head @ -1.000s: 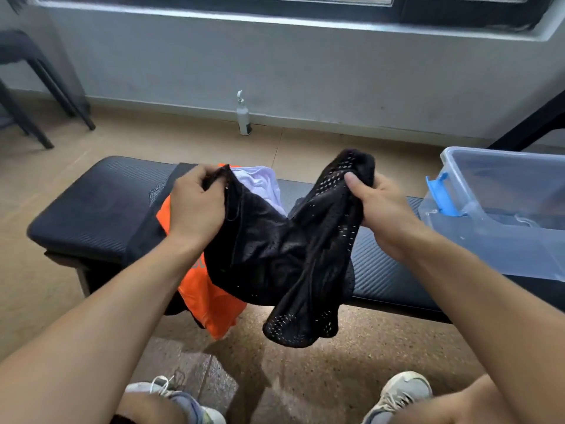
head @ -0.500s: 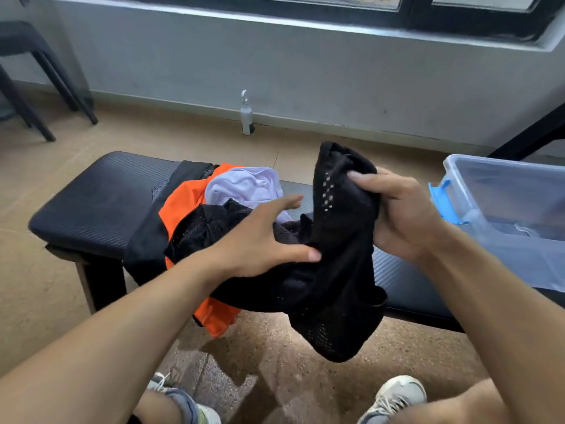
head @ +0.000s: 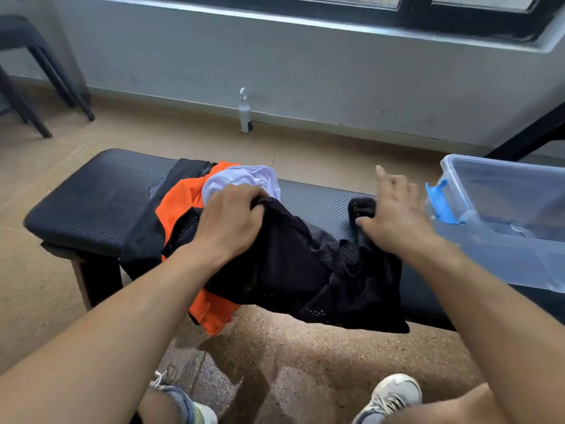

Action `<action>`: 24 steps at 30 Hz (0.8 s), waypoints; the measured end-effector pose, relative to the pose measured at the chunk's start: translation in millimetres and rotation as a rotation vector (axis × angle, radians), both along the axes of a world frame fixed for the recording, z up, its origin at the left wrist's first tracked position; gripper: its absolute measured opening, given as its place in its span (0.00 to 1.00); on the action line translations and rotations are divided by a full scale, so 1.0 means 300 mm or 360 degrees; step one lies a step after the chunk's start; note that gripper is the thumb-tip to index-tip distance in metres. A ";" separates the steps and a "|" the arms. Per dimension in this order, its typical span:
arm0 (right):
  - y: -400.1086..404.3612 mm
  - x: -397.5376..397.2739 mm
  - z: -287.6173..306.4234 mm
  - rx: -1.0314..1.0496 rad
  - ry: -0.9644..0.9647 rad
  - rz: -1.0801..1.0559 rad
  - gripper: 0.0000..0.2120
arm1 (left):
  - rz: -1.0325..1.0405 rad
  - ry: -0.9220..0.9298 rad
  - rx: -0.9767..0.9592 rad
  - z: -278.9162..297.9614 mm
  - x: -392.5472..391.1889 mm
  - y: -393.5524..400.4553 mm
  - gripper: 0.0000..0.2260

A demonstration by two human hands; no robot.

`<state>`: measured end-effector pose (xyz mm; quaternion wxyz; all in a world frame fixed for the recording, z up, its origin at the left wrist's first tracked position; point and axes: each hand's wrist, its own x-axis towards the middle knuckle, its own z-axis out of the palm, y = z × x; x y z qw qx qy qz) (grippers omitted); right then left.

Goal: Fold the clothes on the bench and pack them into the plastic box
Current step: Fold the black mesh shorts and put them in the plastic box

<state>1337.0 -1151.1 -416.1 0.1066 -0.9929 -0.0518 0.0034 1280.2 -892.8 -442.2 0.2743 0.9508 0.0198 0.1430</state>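
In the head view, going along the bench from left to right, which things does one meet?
Bare bench cushion → orange garment → left hand gripping the black mesh garment → right hand, fingers spread, on the same garment → clear plastic box with blue latch.

One cam only, on my head, wide-angle, so no overlap with any other view. Looks forward and down from above my lap. My forearms run in from the bottom corners, left hand (head: 227, 223) and right hand (head: 394, 215) near frame centre, close to the lens. Bench (head: 91, 203) crosses mid-frame left to right, just past my knees. Box (head: 501, 240) is cut by the right edge. My shoes (head: 389, 396) sit at the bottom edge, floor between. Far end of view: wall (head: 305, 62) and window sill at the top. Straight lines bow toward the edges.
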 end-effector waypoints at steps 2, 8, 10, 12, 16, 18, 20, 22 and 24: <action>0.040 -0.027 -0.014 0.0050 0.0031 0.0277 0.47 | 0.0046 0.0012 -0.0147 0.003 0.002 0.005 0.12; 0.122 -0.076 -0.071 0.0104 0.0371 0.0577 0.30 | -0.0282 -0.0123 -0.0263 0.002 0.027 0.042 0.11; 0.122 -0.055 -0.074 0.0069 0.0340 0.0506 0.11 | -0.0355 -0.0020 -0.0275 0.012 0.020 0.056 0.11; 0.115 -0.032 -0.068 0.0205 0.0365 0.0394 0.01 | -0.0403 0.0200 -0.0259 0.025 0.003 0.074 0.09; 0.087 0.011 -0.055 0.0719 0.0304 0.0219 0.04 | -0.0466 0.0592 0.0048 0.016 -0.017 0.109 0.03; 0.081 0.022 -0.049 0.1069 0.0278 0.0173 0.06 | -0.0432 0.0682 0.0136 0.005 -0.021 0.110 0.12; 0.082 0.023 -0.039 0.1517 0.0259 0.0102 0.08 | -0.0396 0.0756 0.0134 -0.004 -0.023 0.103 0.28; 0.093 0.018 -0.016 0.1949 0.0327 0.0006 0.09 | -0.0359 0.0833 0.0047 -0.004 -0.031 0.091 0.39; 0.104 0.008 0.013 0.2235 0.0401 -0.0043 0.10 | -0.0337 0.0842 -0.0058 -0.001 -0.033 0.078 0.34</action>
